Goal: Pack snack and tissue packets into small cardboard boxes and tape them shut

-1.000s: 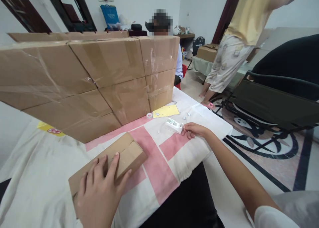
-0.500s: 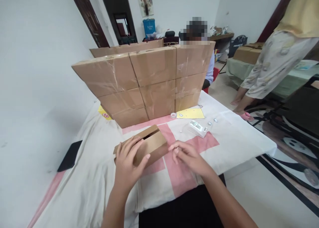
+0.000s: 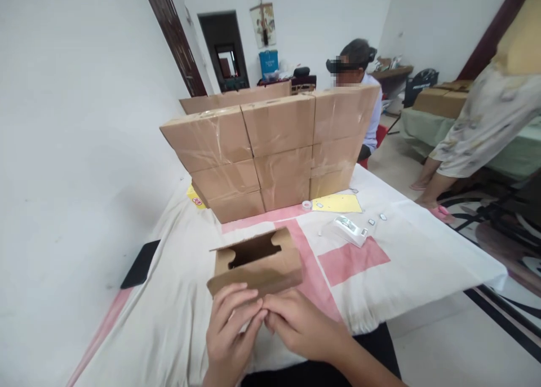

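Observation:
A small brown cardboard box lies on the cloth-covered table, its long top flaps parted over a dark inside. Just in front of it, my left hand and my right hand meet at the fingertips. Both hands are closed in a pinch. Whatever sits between the fingers, if anything, is too small to make out. A clear plastic packet with a printed label rests to the right of the box. Behind it are a roll of tape and a yellow sheet.
Stacked, taped cartons form a wall across the table's back. A dark flat object lies by the left wall, and a yellow packet beside the cartons. A seated person is behind the cartons; another person's legs stand at right.
My left hand has come off the box and my right hand has moved left to meet it. The box's top flaps have opened wider. The view has shifted slightly.

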Tool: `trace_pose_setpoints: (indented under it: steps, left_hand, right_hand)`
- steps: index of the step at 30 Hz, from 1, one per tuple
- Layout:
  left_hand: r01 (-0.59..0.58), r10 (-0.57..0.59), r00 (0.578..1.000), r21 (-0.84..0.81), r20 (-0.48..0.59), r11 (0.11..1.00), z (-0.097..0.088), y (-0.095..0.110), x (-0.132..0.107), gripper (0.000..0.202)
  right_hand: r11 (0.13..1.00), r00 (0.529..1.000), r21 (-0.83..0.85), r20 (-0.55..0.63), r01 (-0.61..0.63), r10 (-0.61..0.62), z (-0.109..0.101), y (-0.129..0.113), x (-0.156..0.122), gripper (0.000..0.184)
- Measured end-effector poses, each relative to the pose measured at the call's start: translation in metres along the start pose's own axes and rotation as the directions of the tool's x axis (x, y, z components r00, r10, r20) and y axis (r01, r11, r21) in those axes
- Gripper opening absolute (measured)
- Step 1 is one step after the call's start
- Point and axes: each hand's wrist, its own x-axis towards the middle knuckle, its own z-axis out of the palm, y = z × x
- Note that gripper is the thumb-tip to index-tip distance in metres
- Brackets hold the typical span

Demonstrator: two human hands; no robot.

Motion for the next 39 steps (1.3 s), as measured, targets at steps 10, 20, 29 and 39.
trace_pose_setpoints:
  steps: [10,20,29,39]
  left_hand:
    - [0.189,-0.242,0.858,-0.16,-0.452,0.969,-0.01,-0.006,0.001,0.018]
    - [0.361,-0.367,0.93,-0.163,-0.006,0.918,-0.039,-0.028,0.005,0.019]
    - [0.444,-0.384,0.796,-0.02,0.468,0.896,-0.055,-0.067,0.058,0.022]
    - [0.445,-0.343,0.601,0.055,0.722,0.894,-0.053,-0.082,0.089,0.015]
  right_hand:
    - [0.925,0.836,-0.377,-0.524,-0.054,-0.165,-0.023,0.01,-0.015,0.018]
    - [0.609,0.988,-0.79,-0.134,-0.061,-0.075,-0.033,0.029,0.068,0.035]
    - [0.628,0.998,-0.776,-0.054,-0.062,0.033,-0.028,0.045,0.056,0.066]
    - [0.666,0.997,-0.742,-0.078,-0.076,0.026,-0.028,0.047,0.057,0.065]
